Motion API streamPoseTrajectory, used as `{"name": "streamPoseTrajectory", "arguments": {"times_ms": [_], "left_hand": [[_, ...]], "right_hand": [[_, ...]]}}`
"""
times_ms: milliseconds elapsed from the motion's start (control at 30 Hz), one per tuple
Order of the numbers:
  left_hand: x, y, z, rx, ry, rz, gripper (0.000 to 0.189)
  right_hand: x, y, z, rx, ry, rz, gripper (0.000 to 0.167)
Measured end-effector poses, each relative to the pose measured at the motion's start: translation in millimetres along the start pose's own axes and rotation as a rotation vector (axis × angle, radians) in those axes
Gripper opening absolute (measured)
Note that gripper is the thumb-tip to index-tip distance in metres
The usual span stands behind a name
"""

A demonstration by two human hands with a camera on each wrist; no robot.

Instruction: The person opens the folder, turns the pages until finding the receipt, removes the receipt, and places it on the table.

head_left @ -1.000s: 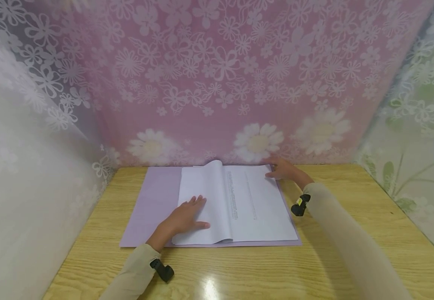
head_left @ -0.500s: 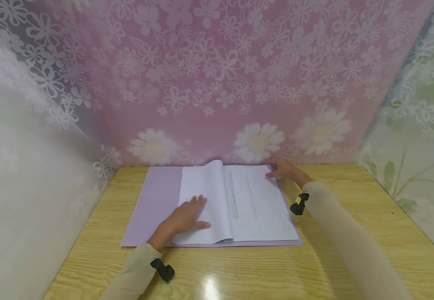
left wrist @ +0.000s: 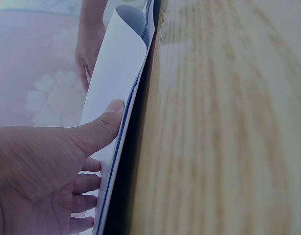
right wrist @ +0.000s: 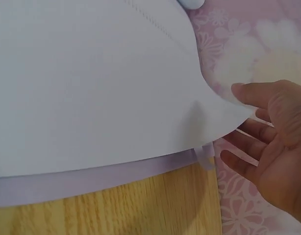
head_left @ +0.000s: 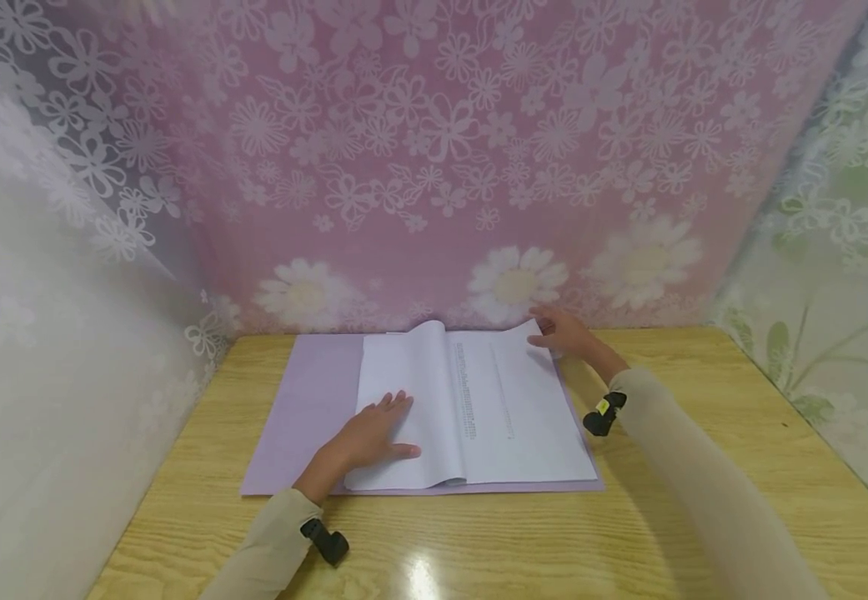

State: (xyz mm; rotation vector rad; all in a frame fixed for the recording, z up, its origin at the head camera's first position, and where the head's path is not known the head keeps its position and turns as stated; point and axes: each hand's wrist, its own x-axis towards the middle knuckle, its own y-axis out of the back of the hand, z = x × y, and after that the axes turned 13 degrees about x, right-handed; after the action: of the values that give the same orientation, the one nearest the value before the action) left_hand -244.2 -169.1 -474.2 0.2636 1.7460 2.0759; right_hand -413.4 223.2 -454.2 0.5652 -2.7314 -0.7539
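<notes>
A lilac folder (head_left: 313,400) lies open on the table, holding white printed pages. The left hand (head_left: 377,433) rests spread on the turned pages (head_left: 396,367) at the left, thumb pointing right; the left wrist view shows its thumb along the paper near the folder's front edge. At the far right corner, the right hand (head_left: 563,333) pinches the top page (head_left: 534,400), thumb above and fingers below. That corner is raised and curls upward in the right wrist view, where the right hand (right wrist: 278,137) shows beside a lilac strip of folder (right wrist: 91,178).
The wooden table (head_left: 524,550) ends at a pink flowered backdrop (head_left: 434,208) right behind the folder. Pale flowered cloth hangs at the left (head_left: 66,333) and at the right (head_left: 839,333). The turned pages bulge in a curl near the middle fold.
The right hand has lifted the far right corner of the top page slightly from the stack. The left hand has stayed in place on the left pages.
</notes>
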Motion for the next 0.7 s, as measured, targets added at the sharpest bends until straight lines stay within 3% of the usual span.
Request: {"name": "streamPoseTrajectory", "arguments": {"times_ms": [100,267,500,700], "left_hand": [[0.0,-0.6,0.0,-0.002,0.003,-0.001,0.090],[0.0,-0.8,-0.8,0.005,-0.006,0.003,0.090],[-0.9,-0.5,-2.6,0.001,-0.011,0.003,0.090],[0.9,-2.5,-2.2,-0.002,-0.013,0.006,0.090]], "right_hand": [[-4.0,0.5,-2.1,0.026,0.001,0.008,0.072],[-16.5,6.4,-11.5,0.082,-0.098,-0.045,0.072],[-40.9,15.5,-21.1,0.267,-0.023,-0.172,0.052],[-67.8,18.3,-29.4,0.248,-0.058,-0.266,0.053]]}}
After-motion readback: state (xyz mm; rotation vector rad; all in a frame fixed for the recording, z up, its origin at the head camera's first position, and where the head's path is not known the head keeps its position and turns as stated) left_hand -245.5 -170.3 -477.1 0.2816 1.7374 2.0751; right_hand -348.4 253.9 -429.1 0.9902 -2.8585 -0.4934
